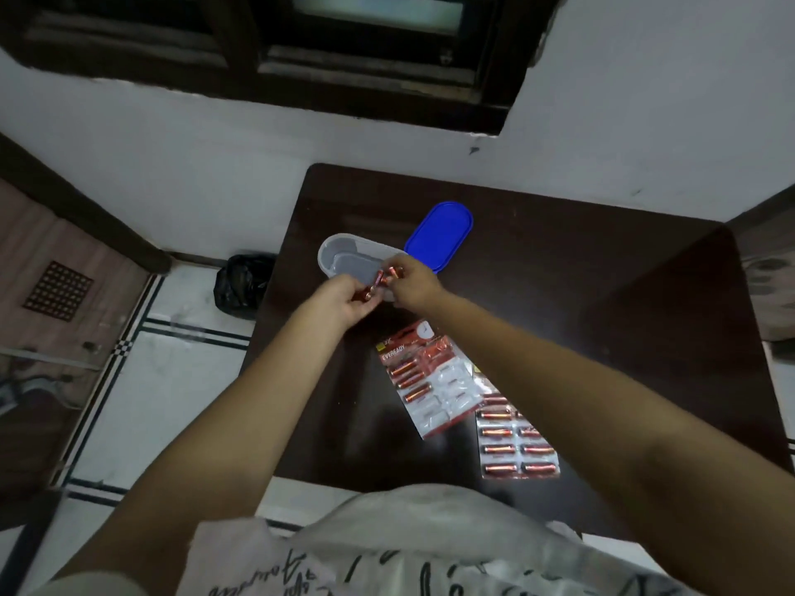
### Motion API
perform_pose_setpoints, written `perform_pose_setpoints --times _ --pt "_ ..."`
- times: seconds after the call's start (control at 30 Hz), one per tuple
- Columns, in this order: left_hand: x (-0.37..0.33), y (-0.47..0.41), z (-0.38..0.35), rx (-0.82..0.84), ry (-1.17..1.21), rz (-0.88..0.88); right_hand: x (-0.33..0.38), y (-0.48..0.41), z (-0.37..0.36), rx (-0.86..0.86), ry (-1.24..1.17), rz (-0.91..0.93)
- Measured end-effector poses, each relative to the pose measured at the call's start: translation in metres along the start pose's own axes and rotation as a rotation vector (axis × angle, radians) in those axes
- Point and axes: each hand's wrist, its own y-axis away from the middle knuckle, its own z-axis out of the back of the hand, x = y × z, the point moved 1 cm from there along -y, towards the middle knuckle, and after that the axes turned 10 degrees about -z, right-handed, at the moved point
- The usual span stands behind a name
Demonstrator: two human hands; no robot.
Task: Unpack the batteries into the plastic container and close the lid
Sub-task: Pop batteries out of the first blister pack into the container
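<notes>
Batteries (380, 280) in both hands; card (423, 382) reads EVEREADY.

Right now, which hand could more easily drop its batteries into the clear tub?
Right hand, probably: it holds batteries already over the tub; the left hand sits short of its rim.

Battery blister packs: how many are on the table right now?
2. One partly emptied card lies near the table's middle; a fuller one sits just right of it, nearer the person, its top edge possibly tucked under the first.
</notes>
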Motion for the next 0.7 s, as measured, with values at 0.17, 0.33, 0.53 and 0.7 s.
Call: perform_pose_setpoints --times 0.17,0.33,0.53,0.7 --pt "-0.008 -0.019 -0.008 -0.051 -0.05 -0.05 0.015 -0.027 -0.007 -0.022 0.51 0.084" --pt "-0.006 -0.032 -0.013 -0.072 0.021 -0.069 0.017 -0.039 -0.013 -0.054 0.594 0.069" --pt "-0.01 -0.03 -0.027 -0.094 0.0 -0.162 0.021 -0.045 -0.006 -0.109 0.646 0.098" --pt "-0.015 -0.026 -0.034 -0.119 -0.095 -0.202 0.018 -0.046 -0.001 -0.124 0.562 0.111"
